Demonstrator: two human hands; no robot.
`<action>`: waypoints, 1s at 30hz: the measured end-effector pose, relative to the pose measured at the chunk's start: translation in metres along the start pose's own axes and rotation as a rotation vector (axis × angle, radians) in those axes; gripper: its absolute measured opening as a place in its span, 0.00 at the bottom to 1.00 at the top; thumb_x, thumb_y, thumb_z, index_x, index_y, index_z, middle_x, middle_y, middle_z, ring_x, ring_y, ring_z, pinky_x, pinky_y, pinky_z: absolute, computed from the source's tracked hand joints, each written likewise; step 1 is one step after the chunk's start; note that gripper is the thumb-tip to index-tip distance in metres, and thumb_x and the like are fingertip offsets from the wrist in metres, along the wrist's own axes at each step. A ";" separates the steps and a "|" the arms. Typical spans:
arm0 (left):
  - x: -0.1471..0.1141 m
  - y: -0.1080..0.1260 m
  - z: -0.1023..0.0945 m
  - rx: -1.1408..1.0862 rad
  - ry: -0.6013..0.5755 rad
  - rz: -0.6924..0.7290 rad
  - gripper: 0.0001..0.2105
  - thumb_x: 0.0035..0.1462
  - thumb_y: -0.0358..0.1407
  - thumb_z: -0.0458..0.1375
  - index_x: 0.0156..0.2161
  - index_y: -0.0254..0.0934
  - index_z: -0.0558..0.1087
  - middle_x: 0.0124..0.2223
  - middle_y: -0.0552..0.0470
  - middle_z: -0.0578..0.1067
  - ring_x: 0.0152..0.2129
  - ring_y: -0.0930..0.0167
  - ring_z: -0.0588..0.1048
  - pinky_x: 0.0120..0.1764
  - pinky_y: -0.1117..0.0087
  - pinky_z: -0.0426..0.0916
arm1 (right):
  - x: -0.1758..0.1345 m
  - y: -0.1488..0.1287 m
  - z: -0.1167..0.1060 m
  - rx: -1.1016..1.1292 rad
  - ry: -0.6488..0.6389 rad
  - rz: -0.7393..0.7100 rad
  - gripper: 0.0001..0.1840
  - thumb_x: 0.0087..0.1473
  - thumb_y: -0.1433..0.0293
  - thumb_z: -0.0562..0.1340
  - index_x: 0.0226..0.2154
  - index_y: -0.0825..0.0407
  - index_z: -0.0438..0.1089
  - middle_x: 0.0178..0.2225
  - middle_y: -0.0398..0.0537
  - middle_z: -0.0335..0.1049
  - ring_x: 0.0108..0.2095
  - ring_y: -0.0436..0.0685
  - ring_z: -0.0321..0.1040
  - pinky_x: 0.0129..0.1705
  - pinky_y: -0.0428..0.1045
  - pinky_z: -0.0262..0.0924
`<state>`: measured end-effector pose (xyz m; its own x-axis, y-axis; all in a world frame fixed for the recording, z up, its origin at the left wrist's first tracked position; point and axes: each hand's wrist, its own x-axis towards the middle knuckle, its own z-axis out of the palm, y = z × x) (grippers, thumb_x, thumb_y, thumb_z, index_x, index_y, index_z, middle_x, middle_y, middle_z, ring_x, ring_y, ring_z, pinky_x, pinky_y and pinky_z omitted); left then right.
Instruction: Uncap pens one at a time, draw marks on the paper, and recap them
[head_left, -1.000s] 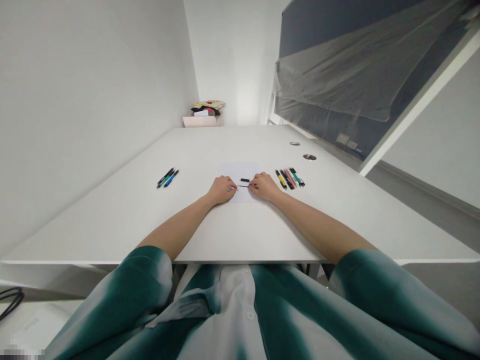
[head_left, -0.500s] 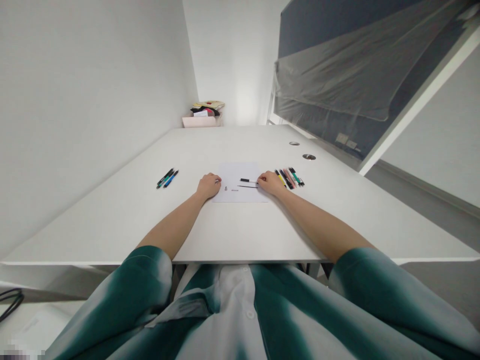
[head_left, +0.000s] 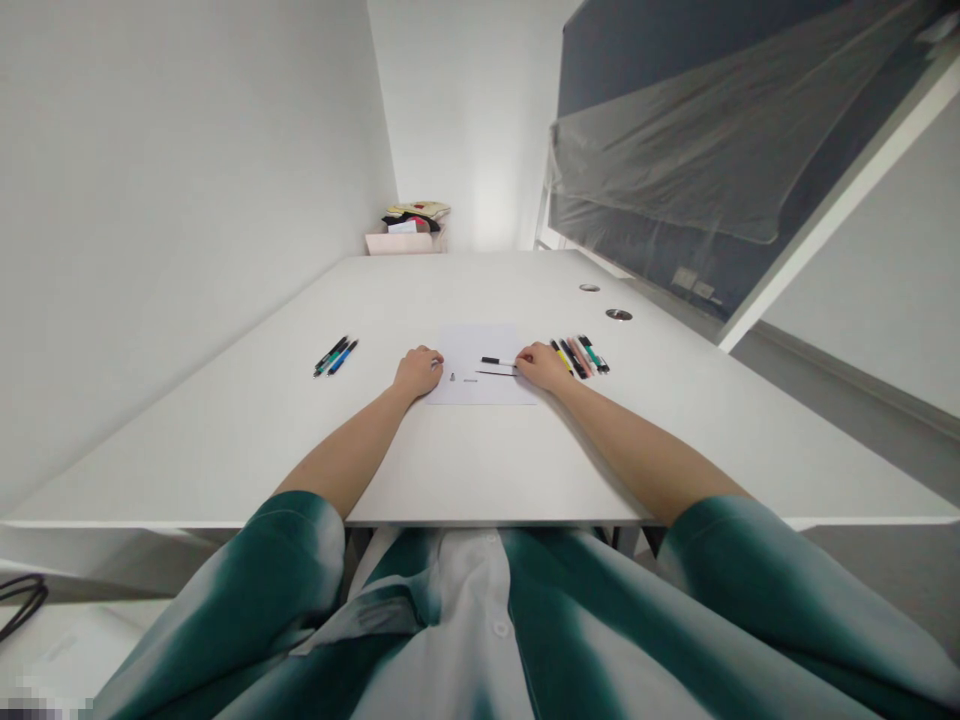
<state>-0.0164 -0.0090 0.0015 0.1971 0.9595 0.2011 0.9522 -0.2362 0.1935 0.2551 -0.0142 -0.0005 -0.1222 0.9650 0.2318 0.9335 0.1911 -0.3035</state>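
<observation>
A white sheet of paper (head_left: 480, 338) lies in front of me. On it are a pen barrel (head_left: 496, 361) with a black end and a white end, and a thin dark refill (head_left: 495, 374) just nearer to me. A tiny cone-like pen tip (head_left: 452, 377) and what looks like a small spring (head_left: 470, 380) lie to their left. At the paper's left edge rests my left hand (head_left: 420, 372), its fingers curled closed; whatever is in them is hidden. My right hand (head_left: 543, 367) is closed at the right edge, fingertips by the right ends of barrel and refill; whether it grips them is unclear.
Several pens (head_left: 336, 356) lie to the left on the white table (head_left: 465, 455). Another group of pens and markers (head_left: 580, 356) sits close beyond my right hand. Two round metal grommets (head_left: 619, 315) are set at the right. A pink box (head_left: 401, 242) stands at the far end.
</observation>
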 end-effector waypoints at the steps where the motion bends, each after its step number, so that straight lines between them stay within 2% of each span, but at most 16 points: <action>1: 0.000 0.000 0.000 0.003 0.000 -0.001 0.16 0.60 0.36 0.51 0.48 0.40 0.77 0.51 0.44 0.73 0.49 0.60 0.71 0.53 0.59 0.68 | 0.000 0.000 0.000 0.004 0.001 -0.001 0.15 0.58 0.70 0.57 0.41 0.55 0.79 0.43 0.56 0.75 0.43 0.58 0.69 0.46 0.47 0.58; 30: -0.001 0.000 0.000 -0.012 0.009 0.008 0.16 0.60 0.36 0.51 0.48 0.39 0.77 0.51 0.43 0.73 0.49 0.59 0.71 0.53 0.59 0.67 | 0.000 -0.002 -0.003 0.001 -0.015 0.013 0.15 0.58 0.70 0.57 0.42 0.55 0.78 0.44 0.56 0.75 0.43 0.57 0.69 0.46 0.47 0.58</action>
<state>-0.0167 -0.0099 0.0016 0.2028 0.9562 0.2113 0.9477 -0.2460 0.2035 0.2541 -0.0157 0.0032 -0.1157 0.9700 0.2137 0.9346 0.1792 -0.3073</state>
